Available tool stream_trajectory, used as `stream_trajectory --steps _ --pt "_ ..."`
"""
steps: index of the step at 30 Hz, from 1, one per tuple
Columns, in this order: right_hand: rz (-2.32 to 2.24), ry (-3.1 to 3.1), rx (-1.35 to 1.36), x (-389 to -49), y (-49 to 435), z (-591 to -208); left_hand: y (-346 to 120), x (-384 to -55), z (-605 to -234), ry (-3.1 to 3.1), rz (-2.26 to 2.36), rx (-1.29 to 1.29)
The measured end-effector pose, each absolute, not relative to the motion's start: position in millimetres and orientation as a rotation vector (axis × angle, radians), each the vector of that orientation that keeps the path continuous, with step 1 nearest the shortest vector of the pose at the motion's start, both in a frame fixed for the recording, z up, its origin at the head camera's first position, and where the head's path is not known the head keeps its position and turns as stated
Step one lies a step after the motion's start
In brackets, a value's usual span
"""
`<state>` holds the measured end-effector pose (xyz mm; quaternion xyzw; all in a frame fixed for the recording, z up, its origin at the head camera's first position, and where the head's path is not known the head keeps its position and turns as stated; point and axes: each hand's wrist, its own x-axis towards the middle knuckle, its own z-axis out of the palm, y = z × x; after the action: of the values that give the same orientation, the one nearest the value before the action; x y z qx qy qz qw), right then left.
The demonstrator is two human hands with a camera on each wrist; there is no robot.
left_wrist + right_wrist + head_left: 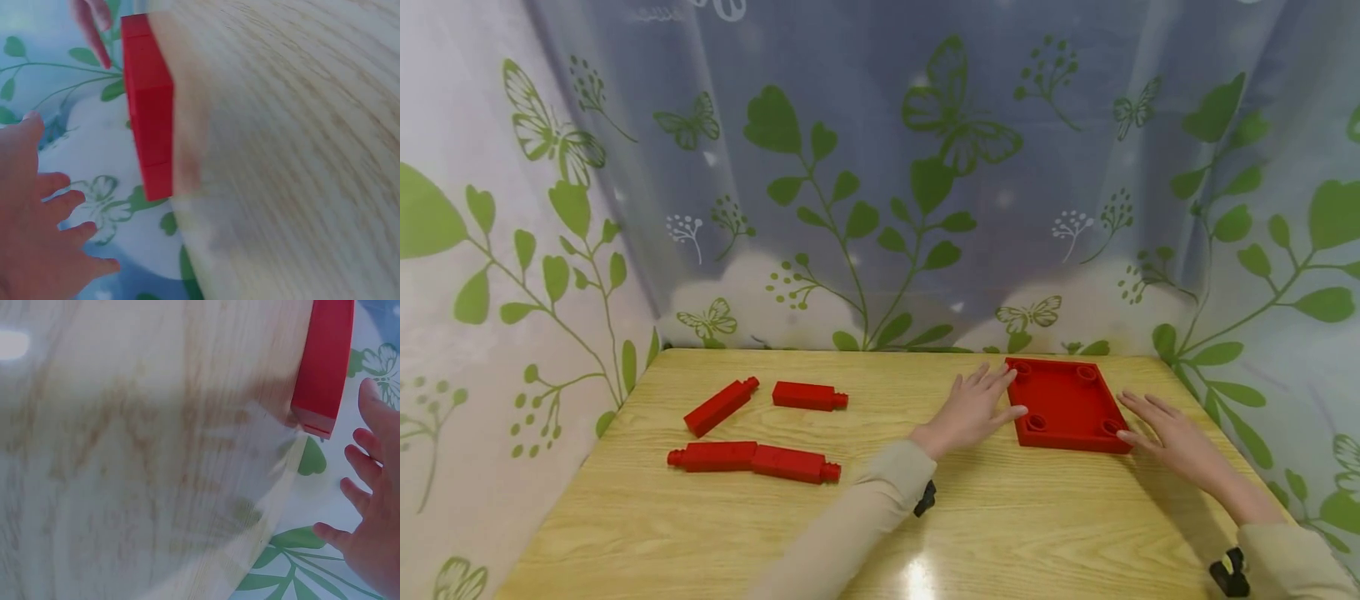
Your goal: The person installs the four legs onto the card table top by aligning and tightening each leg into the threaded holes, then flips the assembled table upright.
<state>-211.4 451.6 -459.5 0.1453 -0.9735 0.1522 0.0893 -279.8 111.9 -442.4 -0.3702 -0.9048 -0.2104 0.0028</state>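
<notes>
A square red tray-like piece (1067,404) with a raised rim and a round socket in each corner lies on the table at the right. My left hand (972,410) is beside its left edge, fingers spread and stretched forward. At its right edge is my right hand (1172,437), fingers extended, thumb close to the near right corner; whether it touches I cannot tell. Neither hand grips anything. In the left wrist view the red piece (150,112) shows edge-on, apart from the left hand (44,219). The right wrist view shows its side (325,369) near the right hand (375,494).
Several red square pegs with threaded ends lie at the left of the wooden table (985,533): one slanted (721,408), one at the back (805,396), and two end to end (752,461). A patterned curtain (880,167) hangs behind and along both sides.
</notes>
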Motion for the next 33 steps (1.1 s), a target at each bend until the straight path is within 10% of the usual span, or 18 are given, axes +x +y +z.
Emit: stream_trajectory --steps 33 --pt "0.241 -2.908 0.585 -218 452 -468 150 -283 -478 -3.021 -0.207 -1.049"
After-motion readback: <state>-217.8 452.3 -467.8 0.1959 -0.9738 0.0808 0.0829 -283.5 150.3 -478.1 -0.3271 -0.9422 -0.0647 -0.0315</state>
